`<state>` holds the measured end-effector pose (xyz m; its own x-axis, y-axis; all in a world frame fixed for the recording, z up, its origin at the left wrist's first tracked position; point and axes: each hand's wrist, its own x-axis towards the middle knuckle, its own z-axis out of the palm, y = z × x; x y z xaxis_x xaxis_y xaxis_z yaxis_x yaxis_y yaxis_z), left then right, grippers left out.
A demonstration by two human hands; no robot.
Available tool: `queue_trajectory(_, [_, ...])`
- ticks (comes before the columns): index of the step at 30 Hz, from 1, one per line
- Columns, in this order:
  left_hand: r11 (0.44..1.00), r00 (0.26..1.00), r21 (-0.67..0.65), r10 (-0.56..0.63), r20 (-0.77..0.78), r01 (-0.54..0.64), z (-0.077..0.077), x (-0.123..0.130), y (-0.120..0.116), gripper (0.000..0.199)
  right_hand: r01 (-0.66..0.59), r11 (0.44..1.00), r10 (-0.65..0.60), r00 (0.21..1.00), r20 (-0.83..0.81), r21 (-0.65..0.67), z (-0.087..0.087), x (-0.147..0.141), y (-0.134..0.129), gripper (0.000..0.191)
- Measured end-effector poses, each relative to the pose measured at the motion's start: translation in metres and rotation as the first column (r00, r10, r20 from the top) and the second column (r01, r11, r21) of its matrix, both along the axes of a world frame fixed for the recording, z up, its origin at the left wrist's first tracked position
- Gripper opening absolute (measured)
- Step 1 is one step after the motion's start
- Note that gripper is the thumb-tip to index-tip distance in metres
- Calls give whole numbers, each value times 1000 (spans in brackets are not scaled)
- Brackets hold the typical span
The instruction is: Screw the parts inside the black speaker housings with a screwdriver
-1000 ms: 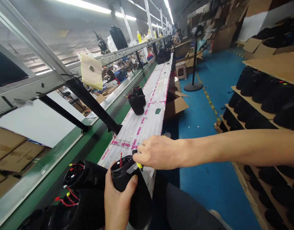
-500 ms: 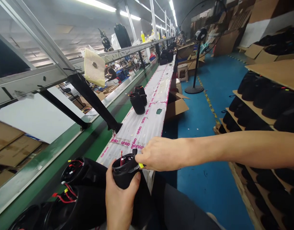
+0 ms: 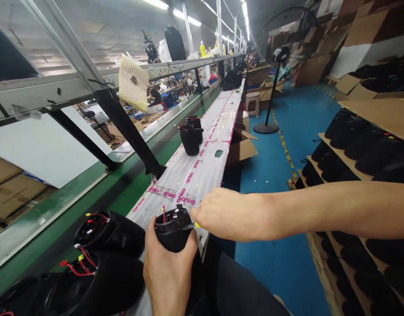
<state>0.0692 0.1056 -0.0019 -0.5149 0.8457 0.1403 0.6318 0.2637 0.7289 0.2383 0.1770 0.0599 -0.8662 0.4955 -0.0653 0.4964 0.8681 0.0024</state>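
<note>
My left hand (image 3: 169, 272) is wrapped round a black cylindrical housing (image 3: 175, 235), whose open top shows red wires with small connectors. My right hand (image 3: 221, 213) is closed at the housing's right rim, round a tool (image 3: 197, 225) that shows only as a yellow bit and a thin metallic part touching the rim. A small black tab stands up at the rim's far side. To the left, more black housings (image 3: 119, 235) lie tilted with red wires in their openings.
Two black housings (image 3: 190, 140) stand farther along the white covered bench (image 3: 208, 162). Beside it runs a green conveyor (image 3: 123, 193) with a slanted black post (image 3: 129, 131). Right are a fan (image 3: 270, 94), an open carton (image 3: 243, 149) and stacked black items (image 3: 349, 158).
The black tab on the held housing has shifted left along the rim. My right hand has moved slightly off the rim, showing the tool's metallic part. The view has shifted slightly.
</note>
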Motion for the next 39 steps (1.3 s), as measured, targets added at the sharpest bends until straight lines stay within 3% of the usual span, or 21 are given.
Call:
queue_trajectory(2, [999, 999, 30, -31, 40, 30, -2, -7, 1, 80, -7, 1000, 8, 997, -70, 9, -11, 0, 3, 6])
queue_trajectory(5, [990, 982, 89, -117, 149, 105, -3, -19, 0, 80, -65, 997, 55, 965, -255, -32, -27, 1, 11, 22])
queue_trajectory(8, [985, 961, 114, -152, 229, 128, -1, -28, -3, 79, -50, 999, 42, 934, -355, -13, -33, 4, 17, 24])
queue_trajectory(14, [986, 956, 125, -141, 256, 112, 3, -28, -6, 77, -57, 971, 102, 977, -187, 233, -24, 6, 19, 6])
queue_trajectory(25, [985, 959, 112, -154, 236, 131, 1, -25, -3, 76, -127, 832, 207, 974, -89, 540, -20, -1, 16, 21])
queue_trajectory(33, [985, 962, 102, -156, 226, 136, 5, -19, -3, 74, -157, 787, 220, 975, -32, 597, -8, 0, 19, 20])
queue_trajectory(39, [990, 973, 52, -140, 185, 132, 4, -19, 0, 79, -189, 801, 198, 979, 46, 567, 5, -3, 15, 22])
